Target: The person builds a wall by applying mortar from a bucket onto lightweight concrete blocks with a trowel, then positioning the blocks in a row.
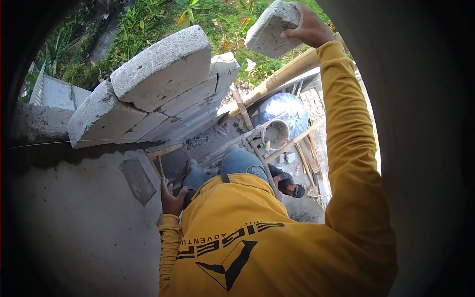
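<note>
Our right hand (310,25) grips an aerated concrete block (273,30), not yet laid, near the uneven-topped block wall (190,99), whose lower courses are stacked; our left hand's (173,199) grip we cannot tell.

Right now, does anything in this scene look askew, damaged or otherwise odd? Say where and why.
The top block on the wall looks slightly askew: dark, uneven gaps show along its lower edge. Whether mortar lies beneath it, I cannot tell.
</note>
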